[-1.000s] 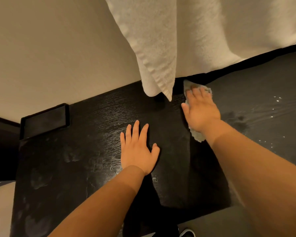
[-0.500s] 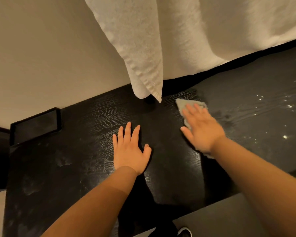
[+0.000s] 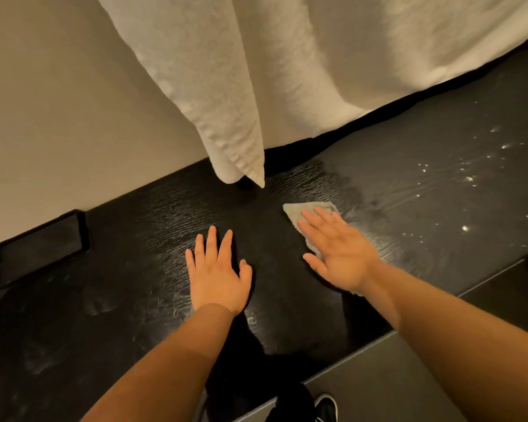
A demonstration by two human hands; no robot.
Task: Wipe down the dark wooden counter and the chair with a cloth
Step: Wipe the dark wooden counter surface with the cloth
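Since a dark flat device (image 3: 38,248) lies at the left end of the counter (image 3: 134,315) and the left hand (image 3: 217,275) is planted flat, fingers spread and holding nothing, a leftward sweep could be run into either. Further right, the hanging white towel (image 3: 235,141) could be snagged by the cloth (image 3: 305,219), which is pressed onto the counter under the straight, slightly splayed fingers of the right hand (image 3: 339,257). Its long axis is judged diagonal, the free corner pointed far-left toward the towel's tip, and the glinting specks (image 3: 467,178) at right could be missed.
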